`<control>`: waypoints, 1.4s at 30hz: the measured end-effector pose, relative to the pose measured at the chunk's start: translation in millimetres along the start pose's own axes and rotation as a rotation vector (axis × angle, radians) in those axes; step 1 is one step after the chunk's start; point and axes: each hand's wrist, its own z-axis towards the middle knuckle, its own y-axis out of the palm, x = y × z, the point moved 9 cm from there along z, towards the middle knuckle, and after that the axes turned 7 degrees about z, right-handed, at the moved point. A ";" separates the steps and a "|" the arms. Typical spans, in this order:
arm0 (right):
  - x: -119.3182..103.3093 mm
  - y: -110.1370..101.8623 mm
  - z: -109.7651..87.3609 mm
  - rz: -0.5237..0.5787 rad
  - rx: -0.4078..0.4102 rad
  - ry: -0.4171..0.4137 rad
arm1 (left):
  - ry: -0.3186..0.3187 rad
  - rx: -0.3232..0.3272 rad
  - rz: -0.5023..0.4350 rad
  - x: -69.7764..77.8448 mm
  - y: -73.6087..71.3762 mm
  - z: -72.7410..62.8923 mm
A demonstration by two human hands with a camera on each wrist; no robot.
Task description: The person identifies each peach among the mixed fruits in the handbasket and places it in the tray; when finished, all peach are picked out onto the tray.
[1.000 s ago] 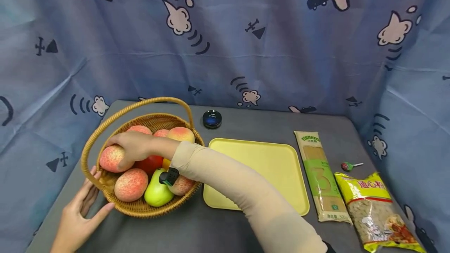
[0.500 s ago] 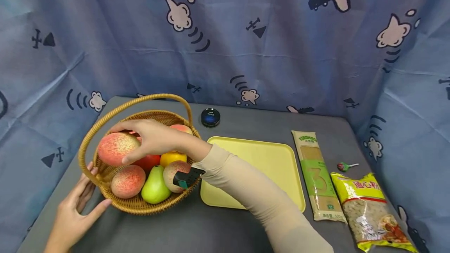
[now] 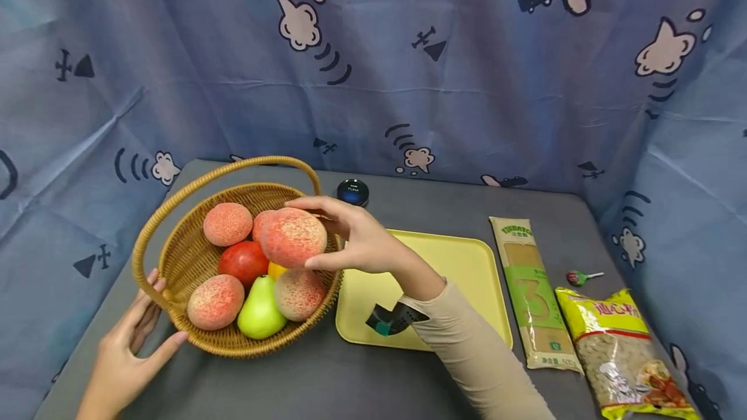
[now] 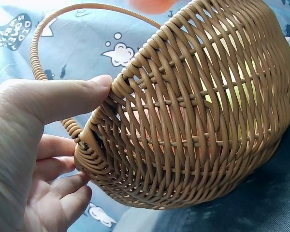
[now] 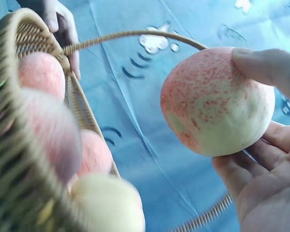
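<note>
My right hand [image 3: 364,238] holds a peach [image 3: 294,237] between thumb and fingers, raised over the right side of the wicker basket [image 3: 187,238]. In the right wrist view, that peach [image 5: 217,104] hangs apart from the basket's rim. My left hand [image 3: 125,349] grips the basket's left end by the handle's base. The left wrist view shows the thumb [image 4: 77,96] on the rim and the fingers curled against the woven end. Inside lie several more peaches [image 3: 227,224], a red fruit [image 3: 242,263], a green pear [image 3: 261,310] and a mostly hidden yellow fruit [image 3: 275,271].
A yellow tray [image 3: 449,264] lies right of the basket, partly under the right forearm. Behind stands a round black tin [image 3: 353,192]. Farther right are a noodle pack [image 3: 531,293], a lollipop [image 3: 578,277] and a yellow-topped pasta bag [image 3: 624,349]. The basket's handle [image 3: 233,168] arches over its back.
My right hand has lifted the peach from the basket's left side and carried it rightward, uncovering the fruit there. The left hand stays at the basket's left end.
</note>
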 end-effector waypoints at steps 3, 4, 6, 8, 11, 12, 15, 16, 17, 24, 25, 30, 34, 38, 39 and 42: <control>1.5 -21.5 -22.3 0.010 0.078 -0.034 | -0.006 0.003 0.003 0.3 -1.4 0.2; 3.1 -29.3 -30.1 0.011 0.108 -0.038 | -0.007 0.002 0.003 0.4 -1.5 0.2; 8.4 -45.2 -45.8 0.008 0.169 -0.034 | -0.010 0.000 0.005 0.0 -1.4 0.8; 16.5 -60.3 -61.7 0.009 0.231 -0.021 | -0.013 -0.003 0.005 -0.5 -1.0 1.2; 33.9 -78.7 -82.7 0.018 0.316 0.013 | -0.011 -0.002 -0.002 -0.9 -1.1 2.0; 41.1 -83.7 -88.9 0.024 0.341 0.027 | -0.007 -0.001 -0.008 -0.7 -1.3 2.3; 68.5 -95.5 -105.2 0.038 0.410 0.083 | 0.005 0.003 -0.024 0.1 -2.2 3.2; 78.4 -98.1 -109.3 0.041 0.426 0.108 | 0.006 0.005 -0.024 0.1 -2.4 3.4; 88.6 -100.4 -112.9 0.041 0.439 0.133 | 0.006 0.006 -0.024 0.0 -2.5 3.4; 145.7 -109.7 -124.8 0.027 0.492 0.299 | 0.008 0.008 -0.026 -2.1 -1.9 2.9; 152.1 -110.1 -125.2 0.038 0.494 0.313 | 0.012 0.009 -0.029 -2.4 -1.9 2.6; 173.0 -108.7 -121.3 0.128 0.501 0.331 | 0.032 0.018 -0.043 -3.3 -2.4 2.0; 180.5 -106.3 -117.1 0.153 0.493 0.326 | 0.021 0.013 -0.037 -3.7 -2.2 2.5; 186.0 -102.9 -117.3 0.187 0.463 0.336 | -0.003 -0.002 -0.018 -3.7 -1.1 2.4; 187.1 -102.0 -117.9 0.205 0.451 0.338 | -0.007 -0.004 -0.015 -3.7 -1.0 2.3; 189.9 -100.0 -121.2 0.260 0.414 0.356 | -0.015 -0.007 -0.007 -4.1 -0.6 1.6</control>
